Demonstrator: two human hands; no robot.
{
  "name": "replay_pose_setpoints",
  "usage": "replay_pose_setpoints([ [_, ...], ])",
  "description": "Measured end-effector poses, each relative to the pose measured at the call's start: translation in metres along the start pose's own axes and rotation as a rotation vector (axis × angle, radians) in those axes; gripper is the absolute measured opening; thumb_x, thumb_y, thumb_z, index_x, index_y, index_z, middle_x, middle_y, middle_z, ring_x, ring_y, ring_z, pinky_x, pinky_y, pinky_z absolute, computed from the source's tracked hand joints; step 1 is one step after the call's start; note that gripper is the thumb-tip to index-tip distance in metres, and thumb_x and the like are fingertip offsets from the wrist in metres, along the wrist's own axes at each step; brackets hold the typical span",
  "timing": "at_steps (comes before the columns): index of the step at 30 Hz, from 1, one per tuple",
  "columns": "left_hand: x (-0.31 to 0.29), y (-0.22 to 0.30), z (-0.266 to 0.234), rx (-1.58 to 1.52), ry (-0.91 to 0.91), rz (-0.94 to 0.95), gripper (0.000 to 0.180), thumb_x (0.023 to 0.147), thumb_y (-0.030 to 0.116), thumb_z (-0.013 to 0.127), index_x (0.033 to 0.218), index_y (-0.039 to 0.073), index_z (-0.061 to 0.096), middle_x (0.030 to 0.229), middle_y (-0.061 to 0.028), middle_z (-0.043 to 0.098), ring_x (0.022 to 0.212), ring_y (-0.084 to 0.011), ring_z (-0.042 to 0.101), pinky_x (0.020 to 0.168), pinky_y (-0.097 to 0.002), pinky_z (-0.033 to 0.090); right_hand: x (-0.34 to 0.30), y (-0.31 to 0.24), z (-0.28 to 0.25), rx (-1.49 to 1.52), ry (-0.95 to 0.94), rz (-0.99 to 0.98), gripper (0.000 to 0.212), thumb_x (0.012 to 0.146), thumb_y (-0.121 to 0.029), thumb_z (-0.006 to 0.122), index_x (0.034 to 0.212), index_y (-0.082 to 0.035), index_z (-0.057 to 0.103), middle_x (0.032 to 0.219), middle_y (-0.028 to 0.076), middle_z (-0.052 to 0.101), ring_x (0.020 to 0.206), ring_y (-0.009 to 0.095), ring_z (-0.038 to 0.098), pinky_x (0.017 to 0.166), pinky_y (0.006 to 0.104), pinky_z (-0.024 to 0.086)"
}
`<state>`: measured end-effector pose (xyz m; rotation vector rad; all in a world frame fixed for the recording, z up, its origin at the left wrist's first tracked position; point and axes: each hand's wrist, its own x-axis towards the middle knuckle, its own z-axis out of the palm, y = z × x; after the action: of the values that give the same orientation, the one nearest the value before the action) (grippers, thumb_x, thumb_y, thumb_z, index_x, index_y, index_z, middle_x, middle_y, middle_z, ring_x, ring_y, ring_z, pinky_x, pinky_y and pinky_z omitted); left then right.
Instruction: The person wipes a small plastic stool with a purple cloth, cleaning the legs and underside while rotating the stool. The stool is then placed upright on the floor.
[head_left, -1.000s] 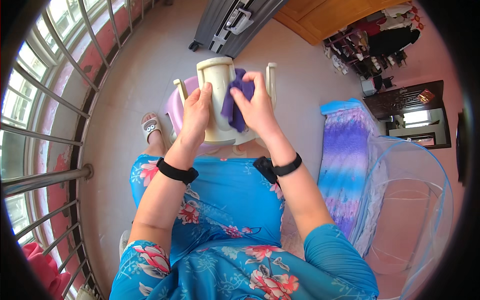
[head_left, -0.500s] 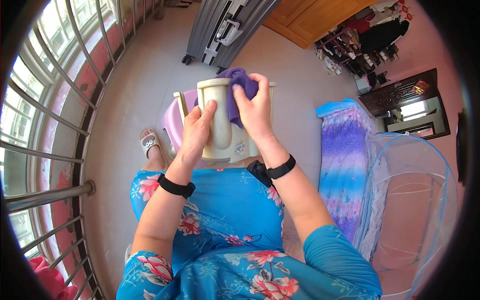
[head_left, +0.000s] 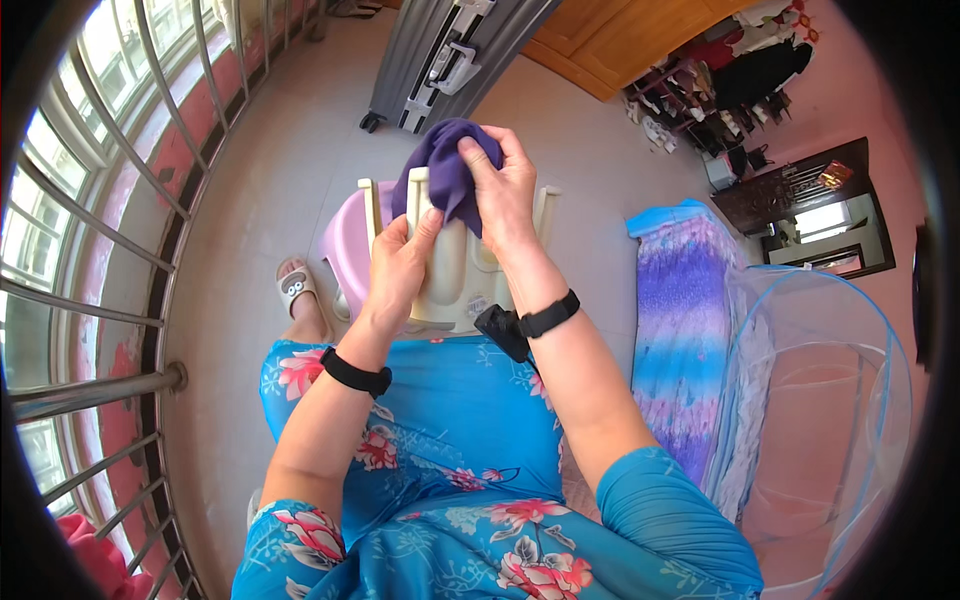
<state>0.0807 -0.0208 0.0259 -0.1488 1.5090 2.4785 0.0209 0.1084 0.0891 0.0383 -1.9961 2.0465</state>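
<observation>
— Where is the purple fabric cloth (head_left: 445, 165)?
— Near twelve o'clock, pinched by the right hand (head_left: 508, 190), over the curved cream plastic frame (head_left: 448, 280).
— And the left hand (head_left: 398, 268)?
— It is clamped on this frame.

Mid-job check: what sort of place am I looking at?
Probably a room in a home, perhaps a bedroom: a grey suitcase, many shoes in the far corner, and what looks like a mosquito net on the right suggest it.
</observation>
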Motion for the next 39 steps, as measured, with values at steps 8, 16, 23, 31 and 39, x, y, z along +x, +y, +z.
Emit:
replay_pose_setpoints([
  [8,-0.003,0.001,0.002,-0.054,0.034,-0.001,0.041,0.1,0.041,0.067,0.109,0.001,0.068,0.092,-0.0015,0.071,0.077,-0.0064,0.062,0.067,-0.0243,0.051,-0.005,-0.037,-0.039,0.001,0.18,-0.005,0.031,0.096,-0.017,0.071,0.123,-0.002,0.064,0.113,0.007,0.069,0.101,0.016,0.066,0.091,0.0295,0.053],
  [16,0.001,-0.003,0.0,-0.166,0.038,0.079,0.038,0.103,0.037,0.064,0.115,0.001,0.067,0.096,-0.0019,0.072,0.081,-0.0062,0.063,0.071,-0.0235,0.052,-0.019,0.004,-0.003,-0.311,-0.118,-0.152,0.033,0.089,-0.009,0.077,0.12,-0.006,0.068,0.11,0.009,0.071,0.098,0.018,0.066,0.092,0.0314,0.052],
  [23,-0.002,0.008,0.0,-0.117,0.034,0.036,0.043,0.102,0.041,0.064,0.115,0.0,0.066,0.097,-0.0035,0.071,0.083,-0.0089,0.065,0.073,-0.025,0.053,-0.007,-0.002,-0.033,-0.02,0.192,0.176,0.029,0.093,-0.011,0.074,0.119,-0.001,0.068,0.108,0.005,0.071,0.093,0.013,0.066,0.084,0.029,0.054],
  [31,-0.008,0.005,0.003,0.018,-0.091,0.117,0.031,0.099,0.019,0.064,0.124,0.002,0.063,0.106,-0.0068,0.071,0.097,-0.0145,0.068,0.086,-0.0304,0.054,-0.033,-0.048,-0.007,-0.817,-0.227,-0.544,0.051,0.084,-0.014,0.076,0.133,-0.015,0.062,0.113,0.014,0.066,0.113,0.036,0.06,0.101,0.0421,0.047],
  [39,-0.001,-0.006,0.011,0.151,-0.006,0.269,0.041,0.09,0.003,0.064,0.131,0.002,0.06,0.108,-0.0053,0.07,0.097,-0.0128,0.065,0.083,-0.0301,0.053,-0.022,-0.021,0.019,-1.084,-0.088,-0.471,0.035,0.079,-0.017,0.076,0.11,-0.01,0.062,0.101,0.011,0.067,0.101,0.035,0.061,0.086,0.0478,0.05],
])
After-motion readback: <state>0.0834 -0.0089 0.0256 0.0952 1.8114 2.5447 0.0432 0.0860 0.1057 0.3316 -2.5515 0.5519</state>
